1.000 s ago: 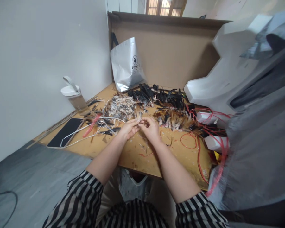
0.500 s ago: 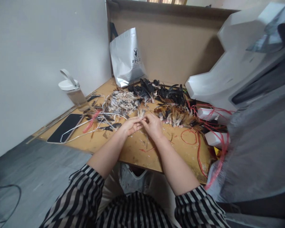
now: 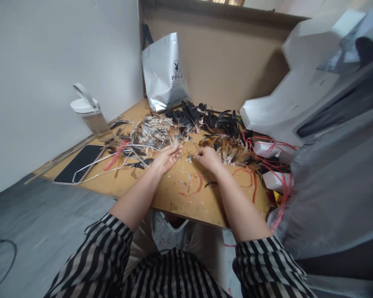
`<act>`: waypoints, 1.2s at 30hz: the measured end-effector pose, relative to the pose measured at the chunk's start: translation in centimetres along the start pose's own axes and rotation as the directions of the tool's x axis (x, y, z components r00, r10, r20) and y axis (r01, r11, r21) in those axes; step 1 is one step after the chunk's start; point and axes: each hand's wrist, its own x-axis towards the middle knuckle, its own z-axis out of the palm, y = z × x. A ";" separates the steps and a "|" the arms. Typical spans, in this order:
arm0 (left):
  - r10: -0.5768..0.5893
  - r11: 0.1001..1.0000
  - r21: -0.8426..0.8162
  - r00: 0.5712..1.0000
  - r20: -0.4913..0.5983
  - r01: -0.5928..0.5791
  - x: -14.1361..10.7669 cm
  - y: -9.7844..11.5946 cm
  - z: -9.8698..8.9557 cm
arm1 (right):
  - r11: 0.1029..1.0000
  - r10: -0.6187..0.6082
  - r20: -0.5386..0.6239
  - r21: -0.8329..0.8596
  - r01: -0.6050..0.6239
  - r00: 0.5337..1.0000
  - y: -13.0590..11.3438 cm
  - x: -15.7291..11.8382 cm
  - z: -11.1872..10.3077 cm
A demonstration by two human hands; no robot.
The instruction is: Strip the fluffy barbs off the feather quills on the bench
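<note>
My left hand (image 3: 167, 159) is closed in a pinch on a small tuft of brown feathers (image 3: 175, 135), its tips pointing away from me. To its right, a short gap apart, my right hand (image 3: 207, 158) is also pinched; whatever its fingertips hold is too small to name. Behind the left hand lies a pile of pale, fluffy feathers (image 3: 153, 129). Bunches of brown feathers (image 3: 228, 150) spread just beyond the right hand. Long black feathers (image 3: 191, 116) form a row at the back of the wooden table (image 3: 186, 203).
On the left are a phone (image 3: 77, 163), white ties (image 3: 105, 159) and a lidded bottle (image 3: 91, 118). A silver bag (image 3: 163, 74) stands behind. Red plastic string (image 3: 287, 198) trails by white power blocks (image 3: 276, 182) on the right. Below the table edge sits a bin (image 3: 170, 231).
The two hands were together at the feather tuft and are now apart. My right hand has moved right; the left keeps the tuft. The view has shifted slightly.
</note>
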 end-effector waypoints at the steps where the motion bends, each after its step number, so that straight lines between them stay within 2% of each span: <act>1: 0.007 1.000 -0.003 1.000 -0.002 -0.007 0.1 0.0 -0.1 | 1.000 0.007 0.013 -0.014 -0.007 1.000 0.0 0.0 0.5; 7: 0.028 1.000 0.001 1.000 0.001 -0.028 0.1 0.0 -0.2 | 0.999 0.030 0.106 -0.023 -0.028 0.994 -2.1 0.4 2.1; 12: 0.061 0.998 0.002 0.998 -0.003 -0.061 0.0 0.0 -0.1 | 0.972 0.157 0.124 -0.197 -0.131 0.980 -5.2 1.1 3.5; 15: 0.062 0.998 -0.006 0.998 -0.009 -0.062 -0.1 0.1 0.0 | 0.961 0.193 0.140 -0.228 -0.158 0.971 -5.8 1.3 4.1; 18: 0.065 0.998 -0.015 0.998 -0.006 -0.065 -0.1 0.3 0.1 | 0.980 0.184 0.118 -0.099 -0.173 0.976 -4.8 1.5 4.3; 20: 0.064 0.998 -0.016 0.998 -0.010 -0.064 -0.1 0.3 0.1 | 0.973 0.162 0.071 0.154 -0.172 0.984 -3.7 1.6 4.2; 21: 0.059 0.998 -0.014 0.998 -0.016 -0.059 -0.1 0.3 0.1 | 0.925 0.161 0.055 0.341 -0.170 0.985 -3.1 1.7 4.1; 22: 0.050 0.999 -0.009 0.998 -0.024 -0.050 -0.1 0.3 0.2 | 0.829 0.172 0.043 0.533 -0.169 0.984 -2.6 1.8 3.9; 24: 0.014 1.000 0.012 0.999 -0.040 -0.014 -0.2 0.2 0.2 | 0.548 0.191 0.063 0.821 -0.160 0.980 -2.0 1.9 3.6; 26: -0.034 0.998 0.044 0.999 -0.034 0.035 -0.2 0.0 0.3 | 0.300 0.183 0.097 0.942 -0.149 0.978 -1.9 1.9 3.4; 27: -0.056 0.997 0.060 0.998 -0.019 0.057 -0.3 -0.2 0.4 | 0.219 0.172 0.107 0.965 -0.144 0.979 -2.0 1.8 3.4; 30: -0.100 0.991 0.096 0.995 0.029 0.096 -0.3 -0.4 0.5 | 0.100 0.177 0.101 0.988 -0.120 0.979 -2.7 1.7 3.7; 36: -0.110 0.989 0.109 0.992 0.057 0.104 -0.4 -0.6 0.3 | 0.002 0.219 0.102 0.995 -0.105 0.971 -3.7 1.7 4.7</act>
